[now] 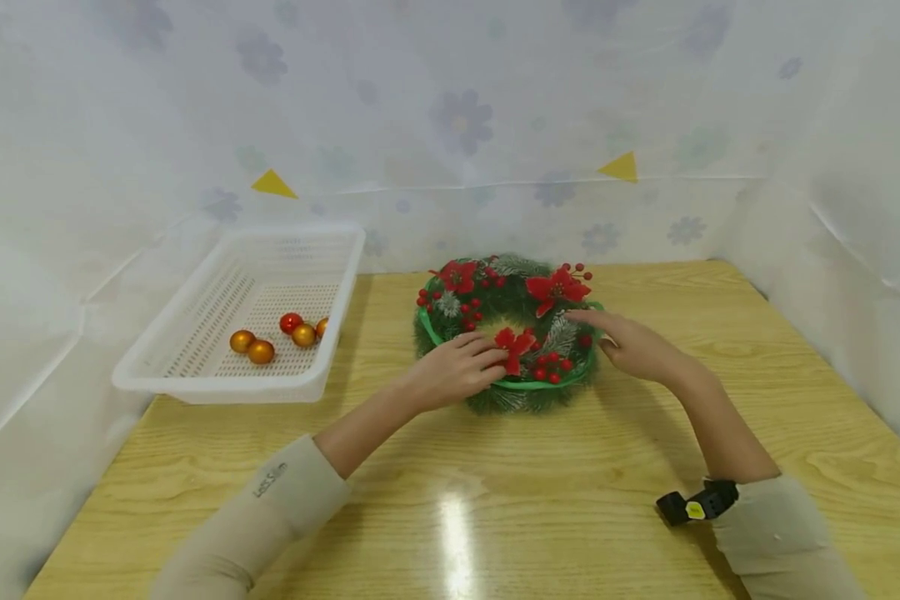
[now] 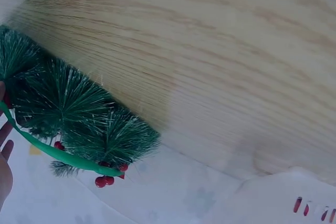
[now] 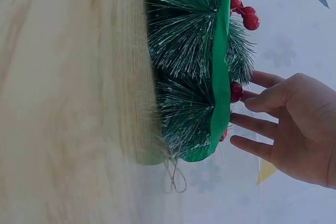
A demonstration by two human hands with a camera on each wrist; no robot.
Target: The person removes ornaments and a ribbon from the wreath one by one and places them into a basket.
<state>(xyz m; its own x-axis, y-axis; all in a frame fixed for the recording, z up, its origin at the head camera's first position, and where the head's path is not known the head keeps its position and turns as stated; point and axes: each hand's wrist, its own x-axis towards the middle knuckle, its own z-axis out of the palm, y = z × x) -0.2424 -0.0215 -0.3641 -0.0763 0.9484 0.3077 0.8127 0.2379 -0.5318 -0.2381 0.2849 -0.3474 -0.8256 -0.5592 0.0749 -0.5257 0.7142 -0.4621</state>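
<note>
A green Christmas wreath (image 1: 521, 403) with frosted needles lies on the table, ringed by a green ribbon (image 3: 220, 66). Red poinsettias (image 1: 558, 288) and clusters of red berries (image 1: 552, 367) decorate its top. My left hand (image 1: 457, 371) rests over the front left of the wreath, its fingers at the front poinsettia (image 1: 514, 348). In the left wrist view only a bit of that hand shows at the left edge. At the wreath's right side, my right hand (image 3: 302, 124) reaches in with fingers extended, the thumb close to a red berry (image 3: 237, 92).
A white perforated plastic basket (image 1: 217, 385) stands left of the wreath, holding several gold-orange balls (image 1: 261, 352) and a red one (image 1: 291, 323). A patterned white sheet (image 1: 461, 125) hangs behind the wooden table (image 1: 570, 500). A twine loop (image 3: 178, 179) hangs off the wreath.
</note>
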